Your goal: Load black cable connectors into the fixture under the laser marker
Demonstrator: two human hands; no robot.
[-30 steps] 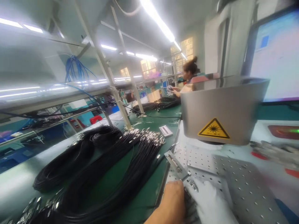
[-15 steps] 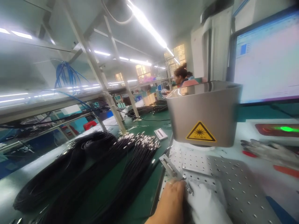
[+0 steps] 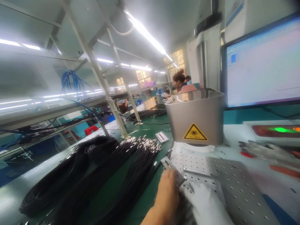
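Observation:
My left hand (image 3: 167, 189) is bare, its fingers curled over the near side of a narrow metal fixture (image 3: 167, 162). That fixture lies slantwise at the left edge of a perforated metal plate (image 3: 236, 184). Small silvery metal parts (image 3: 188, 187) sit at its near end, between my two hands. My right hand (image 3: 206, 203) wears a white glove and is close against those parts; its fingers blur together, so its grip does not show. Something dark hangs below, between the hands. To the left lie thick bundles of black cables (image 3: 79, 170) with shiny metal ends (image 3: 150, 145).
A grey laser head housing (image 3: 195, 120) with a yellow warning sign stands over the plate's far end. Right of it are a monitor (image 3: 263, 65), a lit red panel (image 3: 274, 130) and a grey glove (image 3: 264, 153). A co-worker (image 3: 180, 82) sits farther back.
The view has shifted slightly, so the housing and monitor appear farther left. My left hand sits a little farther left and higher along the fixture. The right hand stays beside the metal parts.

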